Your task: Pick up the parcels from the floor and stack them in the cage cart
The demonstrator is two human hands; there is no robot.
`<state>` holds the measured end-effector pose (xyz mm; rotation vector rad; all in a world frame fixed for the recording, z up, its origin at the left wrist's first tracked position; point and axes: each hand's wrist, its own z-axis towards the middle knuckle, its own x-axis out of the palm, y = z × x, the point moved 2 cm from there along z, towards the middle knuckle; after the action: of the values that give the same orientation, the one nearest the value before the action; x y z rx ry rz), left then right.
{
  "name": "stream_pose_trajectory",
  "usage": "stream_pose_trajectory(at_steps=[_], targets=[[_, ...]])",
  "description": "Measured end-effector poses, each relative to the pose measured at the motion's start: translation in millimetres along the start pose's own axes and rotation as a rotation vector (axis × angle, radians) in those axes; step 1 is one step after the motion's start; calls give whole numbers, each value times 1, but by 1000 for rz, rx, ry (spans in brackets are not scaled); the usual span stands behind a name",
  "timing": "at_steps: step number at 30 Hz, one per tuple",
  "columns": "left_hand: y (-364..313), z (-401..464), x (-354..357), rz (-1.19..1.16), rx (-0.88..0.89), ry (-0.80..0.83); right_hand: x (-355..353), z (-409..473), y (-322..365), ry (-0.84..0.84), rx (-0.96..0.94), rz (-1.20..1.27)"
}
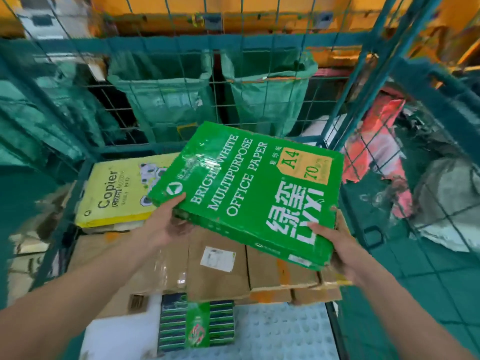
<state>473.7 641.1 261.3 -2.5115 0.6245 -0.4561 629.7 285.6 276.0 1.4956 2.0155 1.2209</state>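
A flat green box of A4 office paper [249, 188] hangs tilted above the parcels inside the teal wire cage cart [345, 105]. My left hand [166, 224] grips its near-left corner, thumb on top. My right hand [335, 245] holds its near-right edge, thumb on top and fingers underneath. Beneath it lie brown cardboard parcels [218, 266], one with a white label. A yellow copier-paper box [117, 193] rests at the cart's back left. A green and dark striped pack [197, 326] and a white bubble mailer [280, 331] lie at the front.
Green sacks [166, 100] hang behind the cart's rear mesh. Red and grey bags [389, 157] pile up beyond the right mesh wall. Teal flooring [428, 281] shows at the right. More boxes [28, 245] sit outside the left wall.
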Motion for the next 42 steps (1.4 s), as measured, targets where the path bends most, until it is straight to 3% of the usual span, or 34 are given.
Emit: stream_pose_trajectory(at_steps=[11, 17, 26, 30, 35, 42], targets=[[67, 109, 37, 2, -86, -94, -72, 121, -39, -80, 242, 18], [77, 159, 55, -90, -115, -121, -90, 175, -63, -194, 249, -3], [65, 237, 43, -245, -59, -135, -45, 293, -71, -203, 207, 0], [56, 266, 28, -97, -104, -155, -24, 320, -83, -204, 296, -30], [48, 283, 20, 67, -98, -234, -1, 338, -89, -285, 151, -115], [57, 299, 10, 58, -1, -253, -5, 342, -113, -180, 105, -435]])
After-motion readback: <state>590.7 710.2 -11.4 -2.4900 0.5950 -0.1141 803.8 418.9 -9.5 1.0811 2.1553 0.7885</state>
